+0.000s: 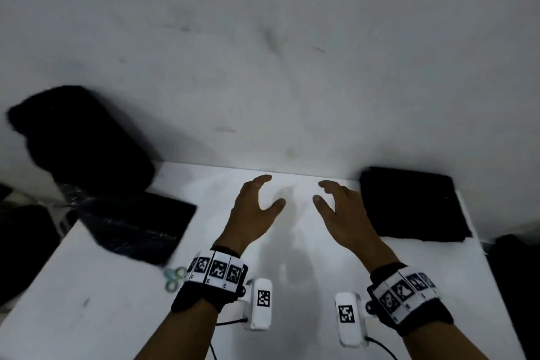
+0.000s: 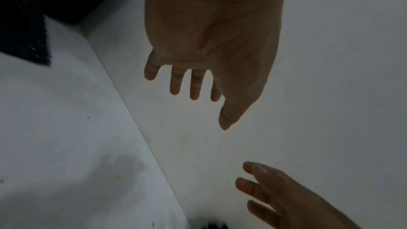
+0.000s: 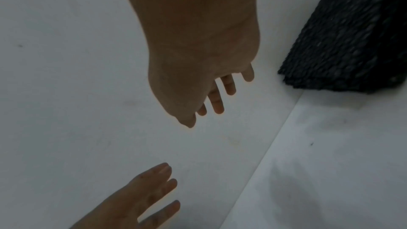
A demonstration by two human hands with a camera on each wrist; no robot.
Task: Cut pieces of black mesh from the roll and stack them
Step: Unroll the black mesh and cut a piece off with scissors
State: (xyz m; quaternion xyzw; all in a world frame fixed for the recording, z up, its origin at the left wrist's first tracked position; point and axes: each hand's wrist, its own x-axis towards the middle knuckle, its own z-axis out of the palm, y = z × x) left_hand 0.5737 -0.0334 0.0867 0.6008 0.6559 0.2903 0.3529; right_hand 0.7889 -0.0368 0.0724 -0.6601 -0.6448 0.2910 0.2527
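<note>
Scissors [image 1: 174, 278] half hidden behind left hand [image 1: 251, 210]

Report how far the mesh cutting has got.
Done: a stack of cut pieces lies at the table's right. In hand: nothing; the left hand and right hand hover open and empty over the white table. Left: the roll has a length of mesh drawn out, uncut, the scissors beside it.

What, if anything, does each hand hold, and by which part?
Nothing. The left hand and right hand hover open over the white table, apart from the mesh stack and scissors.
</note>
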